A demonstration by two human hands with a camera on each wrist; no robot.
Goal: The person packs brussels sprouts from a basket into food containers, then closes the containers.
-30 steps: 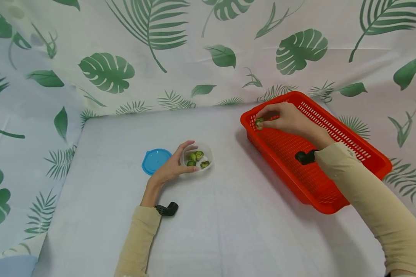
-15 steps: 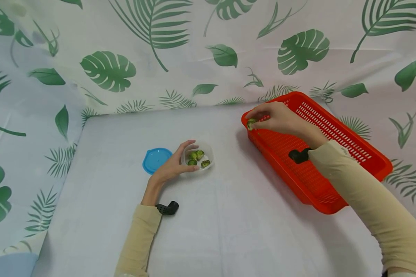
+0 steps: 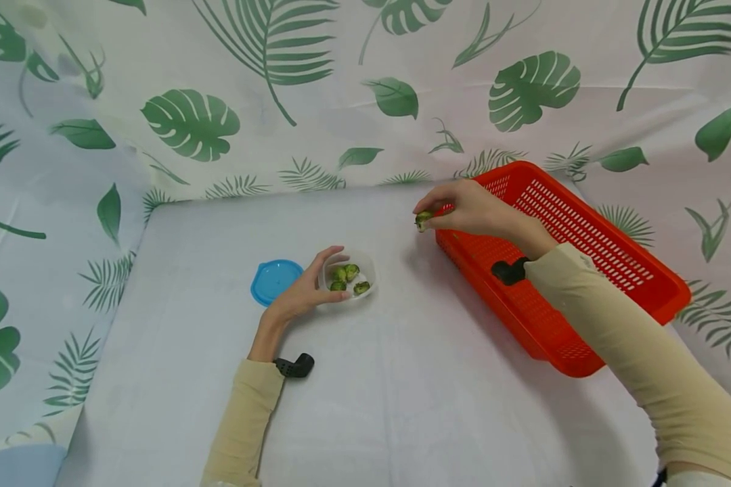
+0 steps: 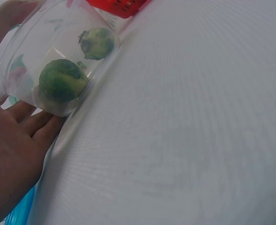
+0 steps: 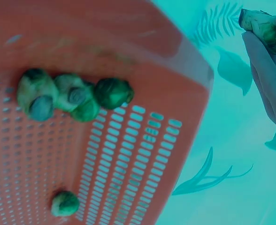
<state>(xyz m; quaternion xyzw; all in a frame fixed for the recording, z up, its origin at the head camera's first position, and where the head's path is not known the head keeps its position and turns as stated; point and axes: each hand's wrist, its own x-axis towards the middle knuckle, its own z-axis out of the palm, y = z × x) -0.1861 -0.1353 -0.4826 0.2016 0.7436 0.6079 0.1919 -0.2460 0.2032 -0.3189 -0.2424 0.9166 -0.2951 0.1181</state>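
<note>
A small clear plastic tub (image 3: 368, 262) stands on the table with several Brussels sprouts (image 3: 351, 272) inside. My left hand (image 3: 304, 291) holds the tub from its left side, thumb at the near side and fingers round the far side. My right hand (image 3: 478, 211) pinches one Brussels sprout (image 3: 423, 218) between thumb and fingertips, just outside the far left corner of the red plastic basket (image 3: 499, 314). In the right wrist view, several sprouts (image 5: 37, 96) lie together along a basket wall and a single sprout (image 5: 65, 203) lies apart.
A blue lid (image 3: 277, 281) lies flat on the table, left of the tub and beside the left wrist. White cloth (image 3: 353, 392) covers the table, and a leaf-printed curtain (image 3: 341, 108) rises behind it. The right forearm crosses over the basket.
My right hand has moved left with the Brussels sprout, from over the basket to past its far left corner. The left hand and the tub have stayed in place.
</note>
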